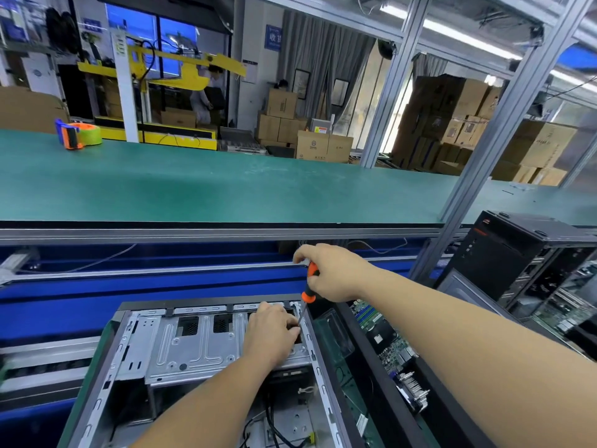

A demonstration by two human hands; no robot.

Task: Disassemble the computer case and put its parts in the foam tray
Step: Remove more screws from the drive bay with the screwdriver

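While the open grey sheet-metal computer case (193, 350) lies on its side close in front of the person, the right hand (329, 273) grips an orange-and-black-handled screwdriver (308, 287), its shaft angled down to the case's far right corner. The left hand (271, 331) rests there with fingers curled at the tip. A green circuit board (384, 337) lies just right.

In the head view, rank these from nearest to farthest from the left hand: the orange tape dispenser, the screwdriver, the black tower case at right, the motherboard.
1. screwdriver: just right of the left hand, its tip beside the fingers.
2. motherboard: to the right, past the open case's edge.
3. black tower case: far right, upright.
4. orange tape dispenser: far left on the green bench.
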